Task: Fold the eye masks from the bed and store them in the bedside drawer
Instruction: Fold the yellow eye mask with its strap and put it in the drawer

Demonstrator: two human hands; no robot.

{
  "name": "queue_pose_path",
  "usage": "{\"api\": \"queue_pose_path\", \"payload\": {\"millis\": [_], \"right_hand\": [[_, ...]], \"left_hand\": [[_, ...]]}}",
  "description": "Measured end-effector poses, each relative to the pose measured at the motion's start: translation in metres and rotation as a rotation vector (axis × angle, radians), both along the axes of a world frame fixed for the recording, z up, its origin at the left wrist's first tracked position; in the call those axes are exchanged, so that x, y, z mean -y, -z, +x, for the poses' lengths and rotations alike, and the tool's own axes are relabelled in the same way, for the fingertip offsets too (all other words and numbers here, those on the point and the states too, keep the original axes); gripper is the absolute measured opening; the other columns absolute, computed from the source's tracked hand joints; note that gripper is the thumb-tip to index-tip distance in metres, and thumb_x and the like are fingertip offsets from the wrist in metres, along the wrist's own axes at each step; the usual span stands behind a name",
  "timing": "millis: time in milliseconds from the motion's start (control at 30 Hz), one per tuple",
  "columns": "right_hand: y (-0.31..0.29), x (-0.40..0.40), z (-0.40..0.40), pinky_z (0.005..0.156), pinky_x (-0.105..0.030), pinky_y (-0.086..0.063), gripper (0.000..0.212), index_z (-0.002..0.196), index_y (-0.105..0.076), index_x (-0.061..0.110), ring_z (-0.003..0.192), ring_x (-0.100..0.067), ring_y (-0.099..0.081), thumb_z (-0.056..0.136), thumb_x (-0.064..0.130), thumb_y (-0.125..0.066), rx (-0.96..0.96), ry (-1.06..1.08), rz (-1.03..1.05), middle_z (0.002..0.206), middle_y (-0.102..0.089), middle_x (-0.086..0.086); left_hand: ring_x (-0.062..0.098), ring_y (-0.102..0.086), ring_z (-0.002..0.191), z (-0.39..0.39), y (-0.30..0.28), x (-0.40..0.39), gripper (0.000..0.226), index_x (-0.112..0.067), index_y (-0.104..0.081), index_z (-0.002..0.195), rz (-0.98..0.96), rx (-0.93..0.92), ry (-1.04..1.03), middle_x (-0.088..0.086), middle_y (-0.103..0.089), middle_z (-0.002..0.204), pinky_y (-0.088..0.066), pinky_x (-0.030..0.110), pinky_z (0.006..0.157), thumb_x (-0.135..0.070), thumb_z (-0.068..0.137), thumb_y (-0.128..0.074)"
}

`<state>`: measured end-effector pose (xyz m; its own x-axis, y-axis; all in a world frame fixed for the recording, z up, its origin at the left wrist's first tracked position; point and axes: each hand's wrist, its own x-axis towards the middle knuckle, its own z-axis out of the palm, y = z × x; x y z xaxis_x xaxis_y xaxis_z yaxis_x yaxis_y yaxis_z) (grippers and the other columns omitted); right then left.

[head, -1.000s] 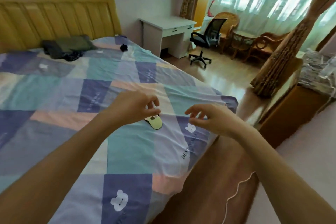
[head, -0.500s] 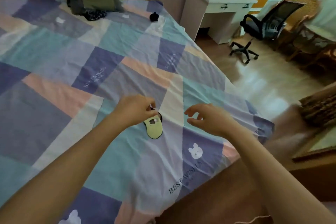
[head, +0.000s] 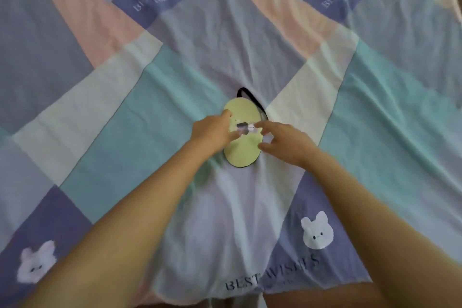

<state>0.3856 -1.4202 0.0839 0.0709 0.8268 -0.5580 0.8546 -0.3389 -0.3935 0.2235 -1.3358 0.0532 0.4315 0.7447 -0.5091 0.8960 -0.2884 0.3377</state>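
Observation:
A pale yellow-green eye mask point(head: 240, 156) lies flat on the patchwork bed cover point(head: 175, 77), one lobe pointing away from me and one towards me. Its black strap point(head: 246, 94) loops out at the far end. A small pale and dark motif sits at the mask's narrow middle. My left hand point(head: 212, 132) holds that middle from the left, forefinger on the far lobe and thumb on the near one. My right hand point(head: 283, 144) pinches it from the right, forefinger touching the motif and thumb at the near lobe's edge.
The cover spreads all around in lilac, pink, teal and white patches, with white bunny prints point(head: 316, 232) and "BEST WISHES" lettering near me. The bed's near edge point(head: 250, 296) runs along the bottom of the view.
My head has tipped down over the bed, so the room is out of view. The mask now lies spread flat, and my right hand has come in to take its middle beside the left.

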Motion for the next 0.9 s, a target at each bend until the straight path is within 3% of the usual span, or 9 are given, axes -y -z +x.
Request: {"api": "queue_pose_path", "payload": {"millis": [200, 333, 433, 500, 600, 700, 767, 833, 900], "right_hand": [[0.065, -0.013, 0.002, 0.086, -0.038, -0.046, 0.06, 0.137, -0.034, 0.032, 0.107, -0.025, -0.057, 0.083, 0.027, -0.06, -0.04, 0.156, 0.003, 0.123, -0.06, 0.002], [0.066, -0.019, 0.002, 0.086, -0.042, -0.049, 0.063, 0.132, -0.038, 0.022, 0.097, -0.026, -0.062, 0.078, 0.022, -0.07, -0.235, 0.429, 0.09, 0.101, -0.066, -0.004], [0.06, -0.025, 0.001, 0.086, -0.033, -0.051, 0.077, 0.137, -0.035, 0.017, 0.094, -0.022, -0.066, 0.074, 0.013, -0.078, -0.501, 0.62, 0.102, 0.103, -0.07, -0.01], [0.055, -0.028, 0.0, 0.084, -0.028, -0.049, 0.081, 0.138, -0.037, 0.019, 0.093, -0.018, -0.062, 0.07, 0.014, -0.081, -0.539, 0.617, 0.139, 0.107, -0.064, -0.006], [0.048, -0.031, 0.0, 0.088, -0.027, -0.043, 0.062, 0.126, -0.057, 0.02, 0.1, -0.016, -0.055, 0.069, 0.019, -0.081, -0.348, 0.348, 0.314, 0.115, -0.058, -0.002], [0.039, -0.03, 0.002, 0.078, -0.021, -0.045, 0.026, 0.102, -0.072, 0.02, 0.086, -0.005, -0.06, 0.076, 0.017, -0.075, -0.393, 0.278, 0.4, 0.093, -0.068, 0.005], [0.033, -0.029, 0.003, 0.068, -0.015, -0.041, 0.013, 0.093, -0.072, 0.022, 0.071, 0.001, -0.056, 0.081, 0.016, -0.071, -0.469, 0.318, 0.431, 0.077, -0.066, 0.011], [0.027, -0.029, 0.002, 0.066, -0.018, -0.041, 0.007, 0.09, -0.072, 0.018, 0.069, -0.003, -0.056, 0.083, 0.016, -0.07, -0.51, 0.331, 0.477, 0.076, -0.068, 0.002], [0.023, -0.029, 0.0, 0.066, -0.019, -0.043, 0.008, 0.092, -0.072, 0.015, 0.071, -0.005, -0.057, 0.084, 0.015, -0.069, -0.557, 0.373, 0.494, 0.079, -0.068, -0.002]], "left_hand": [[0.032, -0.057, 0.105, 0.006, 0.047, 0.001, 0.05, -0.022, -0.042, 0.134, 0.174, 0.129, -0.093, 0.006, -0.066, 0.108, -0.043, 0.037, 0.08, -0.035, 0.089, -0.059], [0.025, -0.054, 0.106, 0.003, 0.04, 0.003, 0.048, -0.027, -0.056, 0.128, 0.156, 0.243, -0.143, 0.0, -0.068, 0.103, -0.043, 0.034, 0.079, -0.034, 0.082, -0.069], [0.023, -0.051, 0.105, 0.005, 0.031, 0.002, 0.047, -0.024, -0.063, 0.122, 0.164, 0.26, -0.106, -0.001, -0.069, 0.101, -0.042, 0.032, 0.078, -0.034, 0.077, -0.075], [0.023, -0.05, 0.103, 0.006, 0.023, -0.001, 0.032, -0.021, -0.069, 0.112, 0.246, 0.258, -0.079, 0.0, -0.067, 0.097, -0.039, 0.03, 0.073, -0.032, 0.082, -0.07], [0.022, -0.045, 0.097, 0.003, 0.013, -0.005, 0.019, -0.02, -0.074, 0.099, 0.329, 0.363, -0.111, -0.001, -0.055, 0.088, -0.039, 0.032, 0.072, -0.029, 0.086, -0.065], [0.014, -0.036, 0.096, 0.0, 0.004, -0.01, 0.018, -0.018, -0.073, 0.098, 0.338, 0.517, -0.19, -0.006, -0.045, 0.094, -0.039, 0.033, 0.084, -0.029, 0.085, -0.067], [0.013, -0.042, 0.101, 0.0, -0.001, -0.011, 0.025, -0.016, -0.068, 0.102, 0.175, 0.553, -0.236, -0.007, -0.051, 0.104, -0.041, 0.032, 0.092, -0.033, 0.084, -0.069], [0.013, -0.059, 0.102, -0.001, -0.008, -0.011, 0.043, -0.02, -0.063, 0.109, -0.195, 0.636, -0.338, -0.005, -0.063, 0.107, -0.049, 0.032, 0.091, -0.036, 0.072, -0.078], [0.016, -0.067, 0.1, -0.003, -0.008, -0.008, 0.051, -0.023, -0.063, 0.112, -0.38, 0.671, -0.366, -0.002, -0.071, 0.106, -0.055, 0.037, 0.088, -0.033, 0.064, -0.079]]}}
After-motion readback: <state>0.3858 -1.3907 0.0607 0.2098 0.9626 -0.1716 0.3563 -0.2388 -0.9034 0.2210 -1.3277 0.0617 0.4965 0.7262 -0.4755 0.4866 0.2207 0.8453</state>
